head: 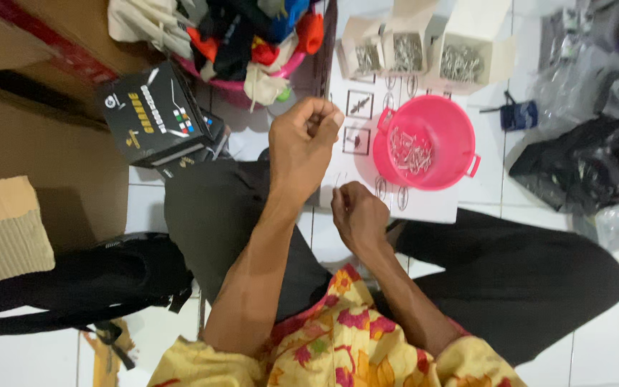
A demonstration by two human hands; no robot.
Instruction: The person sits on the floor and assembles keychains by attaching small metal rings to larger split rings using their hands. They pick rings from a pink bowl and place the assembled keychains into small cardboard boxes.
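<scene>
Black box (153, 115), black backpack (87, 283), clothes basket (241, 43).

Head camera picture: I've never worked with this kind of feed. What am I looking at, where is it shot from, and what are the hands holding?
There is no machine here. A camera worn on a person's head looks down at their own two bare hands. The person sits on a tiled floor in dark trousers. The left hand is raised with fingers pinched together; the right hand is curled just below it. Anything held is too small to make out. Under the hands lies a white sheet with small drawings. On it stands a pink bucket holding small metal pieces. Beyond are open cardboard boxes of similar pieces. To the left sit a black box and a pink basket of clothes.
</scene>
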